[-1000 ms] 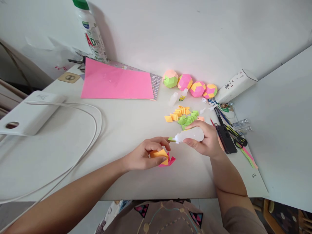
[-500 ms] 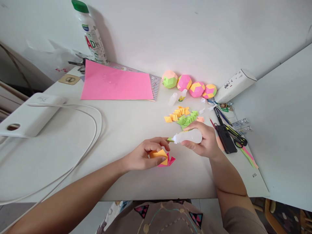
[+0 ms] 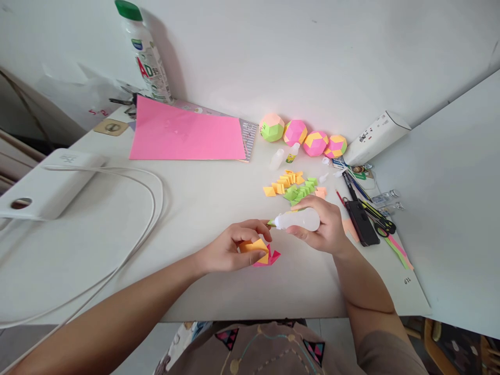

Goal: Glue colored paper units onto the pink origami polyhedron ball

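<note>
In my right hand [image 3: 326,224] is a white squeeze glue bottle [image 3: 302,220], held on its side with the nozzle pointing left. Its tip meets a small green folded paper piece [image 3: 270,223] at the fingertips of my left hand [image 3: 234,247]. Thumb and fingers of that hand also close on an orange folded paper unit [image 3: 253,249]. Pink folded paper [image 3: 273,257] sticks out just beyond the thumb; how it joins the orange part is partly hidden. Past my right hand lie orange folded pieces [image 3: 287,181] and green folded pieces [image 3: 300,191].
Several multicoloured paper balls [image 3: 296,132] line the wall, with small bottles [image 3: 292,153] before them. Pink paper sheets [image 3: 187,133] lie at the back left. A white power strip [image 3: 58,182] and cable [image 3: 154,208] take the left side. A black phone [image 3: 362,223] and scissors [image 3: 385,225] lie right.
The glue bottle and my right hand have shifted slightly left, bringing the nozzle further over the green piece. My left hand has hardly moved.
</note>
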Demonstrator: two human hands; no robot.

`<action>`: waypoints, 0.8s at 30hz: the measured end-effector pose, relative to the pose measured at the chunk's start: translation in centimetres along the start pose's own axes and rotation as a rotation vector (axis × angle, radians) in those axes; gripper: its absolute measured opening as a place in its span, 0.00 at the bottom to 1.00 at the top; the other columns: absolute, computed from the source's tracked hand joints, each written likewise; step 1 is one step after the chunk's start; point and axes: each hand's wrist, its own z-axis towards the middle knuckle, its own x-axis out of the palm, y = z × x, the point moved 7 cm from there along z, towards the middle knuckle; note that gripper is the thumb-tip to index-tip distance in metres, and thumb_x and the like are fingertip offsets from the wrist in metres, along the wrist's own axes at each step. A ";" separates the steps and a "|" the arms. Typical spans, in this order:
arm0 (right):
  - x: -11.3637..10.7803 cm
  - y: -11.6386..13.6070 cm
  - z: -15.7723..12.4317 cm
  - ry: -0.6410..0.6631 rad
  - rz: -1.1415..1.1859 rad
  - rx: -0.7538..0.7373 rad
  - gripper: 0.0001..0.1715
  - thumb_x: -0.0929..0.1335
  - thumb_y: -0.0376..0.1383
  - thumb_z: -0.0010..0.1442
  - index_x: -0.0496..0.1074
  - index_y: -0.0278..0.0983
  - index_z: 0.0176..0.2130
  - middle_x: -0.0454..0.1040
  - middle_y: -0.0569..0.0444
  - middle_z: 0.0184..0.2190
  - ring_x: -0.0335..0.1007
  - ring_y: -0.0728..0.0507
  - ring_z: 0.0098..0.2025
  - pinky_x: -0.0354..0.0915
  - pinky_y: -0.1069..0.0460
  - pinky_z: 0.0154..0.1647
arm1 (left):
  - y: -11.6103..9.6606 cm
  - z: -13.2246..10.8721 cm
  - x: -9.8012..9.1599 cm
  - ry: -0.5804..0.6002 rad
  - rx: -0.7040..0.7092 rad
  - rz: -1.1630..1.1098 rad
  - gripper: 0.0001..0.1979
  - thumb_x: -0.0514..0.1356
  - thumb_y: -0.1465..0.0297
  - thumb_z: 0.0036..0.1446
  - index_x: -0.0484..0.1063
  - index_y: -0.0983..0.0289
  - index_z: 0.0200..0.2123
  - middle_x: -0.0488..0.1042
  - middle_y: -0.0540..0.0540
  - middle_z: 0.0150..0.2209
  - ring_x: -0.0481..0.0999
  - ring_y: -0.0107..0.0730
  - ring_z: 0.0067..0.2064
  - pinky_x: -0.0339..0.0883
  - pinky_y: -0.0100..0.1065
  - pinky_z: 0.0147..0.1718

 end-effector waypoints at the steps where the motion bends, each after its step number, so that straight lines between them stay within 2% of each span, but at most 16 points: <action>1: 0.0 0.0 0.0 -0.002 0.001 0.000 0.16 0.72 0.46 0.53 0.68 0.38 0.35 0.74 0.53 0.25 0.70 0.46 0.26 0.66 0.52 0.25 | 0.0 0.0 0.0 -0.001 0.001 -0.005 0.14 0.60 0.68 0.56 0.66 0.65 0.20 0.71 0.57 0.37 0.74 0.38 0.45 0.64 0.46 0.52; 5: 0.0 -0.1 0.0 0.010 0.002 0.009 0.16 0.72 0.45 0.53 0.68 0.37 0.35 0.74 0.53 0.26 0.70 0.46 0.26 0.66 0.52 0.25 | -0.1 0.0 0.0 0.001 0.009 -0.005 0.14 0.59 0.69 0.56 0.65 0.65 0.20 0.71 0.58 0.38 0.72 0.41 0.49 0.64 0.46 0.53; 11: 0.1 0.1 0.0 0.003 -0.011 0.001 0.17 0.71 0.47 0.54 0.68 0.38 0.35 0.73 0.53 0.25 0.70 0.46 0.26 0.66 0.51 0.24 | -0.1 0.0 0.0 0.002 0.001 0.024 0.14 0.60 0.68 0.55 0.65 0.65 0.20 0.72 0.57 0.37 0.73 0.36 0.43 0.62 0.46 0.54; 16: 0.0 0.0 0.0 0.010 -0.022 -0.002 0.16 0.72 0.46 0.53 0.68 0.38 0.35 0.74 0.53 0.25 0.70 0.46 0.26 0.66 0.51 0.25 | 0.0 0.0 0.0 -0.003 -0.001 0.008 0.13 0.60 0.68 0.55 0.67 0.65 0.20 0.72 0.58 0.38 0.72 0.41 0.50 0.61 0.47 0.56; 19: 0.1 0.0 -0.1 0.012 -0.028 0.010 0.16 0.72 0.46 0.53 0.68 0.38 0.35 0.74 0.53 0.25 0.70 0.45 0.25 0.66 0.51 0.24 | 0.0 0.0 0.0 -0.002 -0.001 0.022 0.14 0.60 0.67 0.55 0.67 0.64 0.20 0.73 0.57 0.37 0.73 0.38 0.47 0.59 0.47 0.58; 24: 0.2 0.1 -0.1 -0.014 -0.017 -0.010 0.16 0.71 0.46 0.54 0.68 0.38 0.35 0.74 0.53 0.25 0.70 0.45 0.26 0.66 0.51 0.25 | 0.1 0.0 0.0 -0.002 -0.007 0.017 0.14 0.60 0.67 0.55 0.66 0.65 0.20 0.72 0.57 0.37 0.73 0.38 0.45 0.63 0.46 0.54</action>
